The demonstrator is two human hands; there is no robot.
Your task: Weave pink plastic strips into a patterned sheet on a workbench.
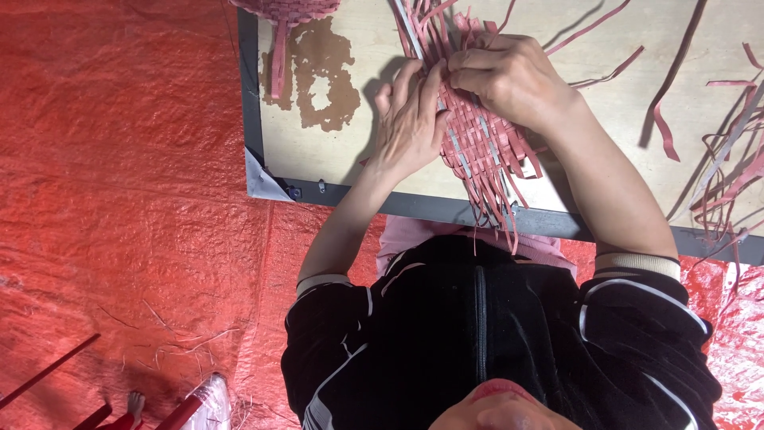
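Observation:
A partly woven mat [477, 143] of red and pink strips with a few grey ones lies on the wooden table [350, 159], its loose ends hanging over the near edge. My left hand [406, 119] lies flat on the mat's left side, fingers spread, fingertips touching the strips. My right hand [509, 80] rests on the upper part of the weave, fingers curled and pinching a red strip [455, 64] next to my left fingertips. Black sleeves with white piping cover both upper arms.
The table has a grey metal rim [414, 205] and a brown stain [318, 72]. Another woven piece [282, 9] sits at the top left. Loose red strips [732, 159] lie at the right. Red tarpaulin [119, 199] covers the floor; a shoe [208, 398] is at bottom left.

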